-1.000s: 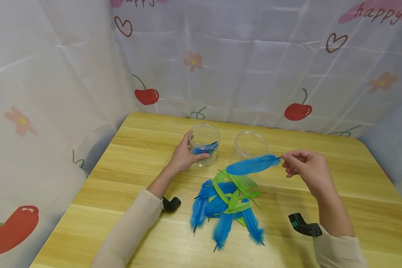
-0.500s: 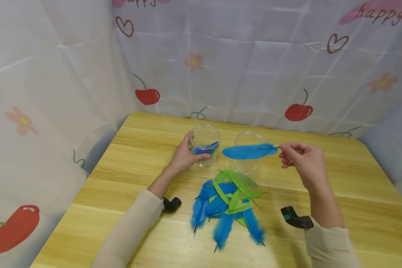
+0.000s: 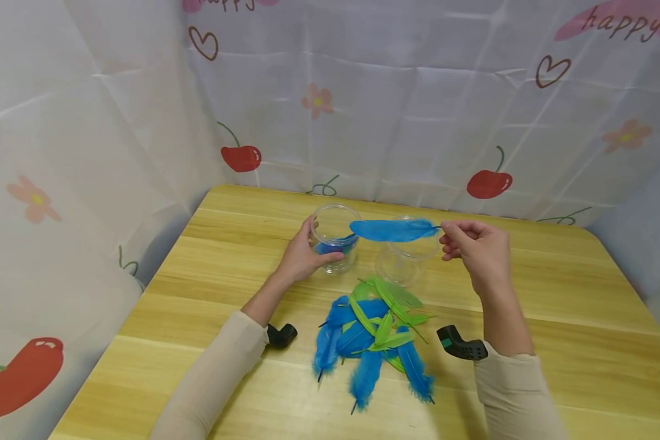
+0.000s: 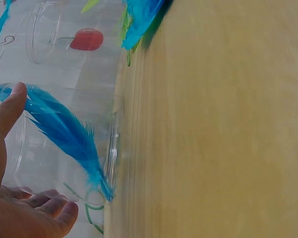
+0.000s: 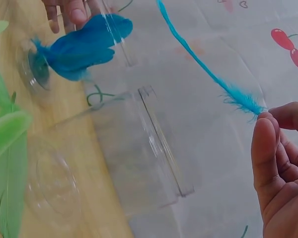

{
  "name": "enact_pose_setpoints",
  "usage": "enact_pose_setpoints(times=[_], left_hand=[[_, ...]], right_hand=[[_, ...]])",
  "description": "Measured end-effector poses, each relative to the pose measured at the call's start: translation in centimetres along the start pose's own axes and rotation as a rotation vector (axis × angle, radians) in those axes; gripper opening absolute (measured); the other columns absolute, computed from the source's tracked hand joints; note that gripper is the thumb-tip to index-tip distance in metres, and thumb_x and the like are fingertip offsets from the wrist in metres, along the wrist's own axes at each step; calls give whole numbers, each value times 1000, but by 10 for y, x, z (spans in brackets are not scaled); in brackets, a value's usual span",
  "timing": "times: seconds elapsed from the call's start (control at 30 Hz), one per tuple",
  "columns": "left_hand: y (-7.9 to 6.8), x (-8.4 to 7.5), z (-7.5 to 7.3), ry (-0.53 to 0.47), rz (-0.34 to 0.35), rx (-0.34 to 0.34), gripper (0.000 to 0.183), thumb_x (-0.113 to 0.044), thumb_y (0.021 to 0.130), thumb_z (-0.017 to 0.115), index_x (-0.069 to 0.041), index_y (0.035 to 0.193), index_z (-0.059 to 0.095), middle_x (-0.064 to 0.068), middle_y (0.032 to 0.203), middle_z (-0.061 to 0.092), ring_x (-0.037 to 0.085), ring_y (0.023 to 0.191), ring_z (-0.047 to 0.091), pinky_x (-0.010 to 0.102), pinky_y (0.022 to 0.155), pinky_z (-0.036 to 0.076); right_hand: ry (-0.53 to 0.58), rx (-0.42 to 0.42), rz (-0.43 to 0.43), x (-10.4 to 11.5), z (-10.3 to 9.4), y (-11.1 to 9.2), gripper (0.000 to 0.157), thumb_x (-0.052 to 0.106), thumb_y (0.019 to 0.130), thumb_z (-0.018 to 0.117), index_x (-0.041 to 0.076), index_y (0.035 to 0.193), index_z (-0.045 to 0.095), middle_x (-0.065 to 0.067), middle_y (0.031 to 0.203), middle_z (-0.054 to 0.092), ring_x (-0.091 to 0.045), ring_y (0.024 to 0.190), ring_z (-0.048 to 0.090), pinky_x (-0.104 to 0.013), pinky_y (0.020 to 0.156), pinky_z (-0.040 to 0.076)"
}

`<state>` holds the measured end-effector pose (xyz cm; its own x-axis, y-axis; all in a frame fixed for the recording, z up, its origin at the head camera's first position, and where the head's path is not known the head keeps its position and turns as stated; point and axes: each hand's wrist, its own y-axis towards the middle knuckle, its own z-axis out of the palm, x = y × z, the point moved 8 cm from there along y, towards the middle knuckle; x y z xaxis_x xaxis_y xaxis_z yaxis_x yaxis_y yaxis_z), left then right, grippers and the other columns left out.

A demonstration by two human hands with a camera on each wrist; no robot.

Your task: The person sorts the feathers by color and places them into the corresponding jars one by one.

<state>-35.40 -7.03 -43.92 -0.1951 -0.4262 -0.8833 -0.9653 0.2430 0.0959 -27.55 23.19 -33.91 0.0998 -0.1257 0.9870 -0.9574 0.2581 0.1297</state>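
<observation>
My left hand (image 3: 302, 252) holds a clear plastic jar (image 3: 337, 219) around its side, thumb in front. Blue feathers (image 4: 64, 126) lean inside that jar. Between thumb and forefinger, my right hand (image 3: 481, 250) pinches the quill of a blue feather (image 3: 393, 230), which lies level in the air. Its tip reaches the right rim of the held jar, and its body passes over the mouth of a second clear jar (image 3: 398, 269). In the right wrist view the same feather (image 5: 198, 59) is seen edge-on, well above the second jar (image 5: 139, 153).
A loose pile of blue feathers (image 3: 365, 376) and green feathers (image 3: 384, 330) lies on the wooden table (image 3: 209, 342) in front of the jars. A printed white curtain (image 3: 396, 134) stands behind the table and along its left side.
My right hand has moved left and away from me, carrying the blue feather from above the pile up to the held jar's rim. The left hand and its jar stay put.
</observation>
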Motion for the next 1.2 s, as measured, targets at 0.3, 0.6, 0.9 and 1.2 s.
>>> enact_pose_setpoints(times=[0.3, 0.6, 0.9, 1.2], left_hand=[[1, 2, 1, 1, -12, 5, 106, -38, 77, 86, -15, 157, 19, 18, 154, 36, 39, 137, 39, 55, 108, 36], [0, 1, 1, -1, -15, 4, 106, -38, 78, 86, -15, 157, 19, 17, 154, 36, 38, 137, 39, 54, 108, 36], [0, 1, 0, -9, -11, 3, 106, -38, 77, 86, -15, 157, 19, 17, 155, 35, 38, 137, 39, 55, 108, 36], [0, 3, 0, -15, -8, 1, 107, -38, 77, 86, -16, 157, 19, 16, 154, 36, 38, 136, 40, 54, 107, 38]], right_hand=[[-22, -38, -15, 3, 8, 4, 24, 16, 90, 74, -7, 95, 66, 0, 66, 67, -12, 52, 63, -23, 52, 55], [-162, -58, -83, 9, 17, 8, 30, 19, 93, 70, -10, 101, 67, 7, 67, 66, -9, 55, 64, -23, 54, 56], [-250, -57, -132, 13, 33, 14, 33, 24, 93, 71, -9, 99, 70, 3, 69, 66, -7, 54, 65, -23, 55, 56], [-319, -12, -148, 15, 54, 15, 33, 24, 93, 71, -8, 99, 71, -18, 78, 69, -9, 53, 65, -23, 54, 56]])
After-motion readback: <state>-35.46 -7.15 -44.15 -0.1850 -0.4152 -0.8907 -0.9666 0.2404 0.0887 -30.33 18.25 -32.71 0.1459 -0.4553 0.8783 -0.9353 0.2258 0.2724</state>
